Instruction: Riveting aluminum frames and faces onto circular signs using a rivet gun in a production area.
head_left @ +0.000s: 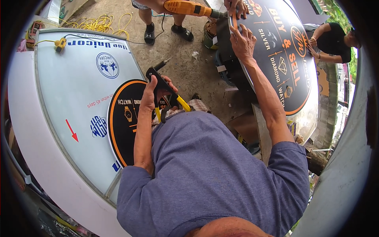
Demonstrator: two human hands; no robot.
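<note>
My left hand (151, 94) is wrapped round a hand riveter (157, 82) with a black body and yellow handle ends, held before my waist. Its nose points up and away from me. My right hand (244, 42) lies with spread fingers on the left edge of a round black sign (295, 27) with an orange rim. Just beyond it, another person's hand (237, 8) presses on the same edge. That person holds an orange power drill (187, 8), its chuck end at the sign's side.
A second round black sign (127, 118) lies on a framed white panel (75, 91) at my left. Yellow cord (100, 24) is coiled on the concrete floor (177, 51), and a black cable runs over the panel. At right another person (335, 43) rests both hands on the large sign.
</note>
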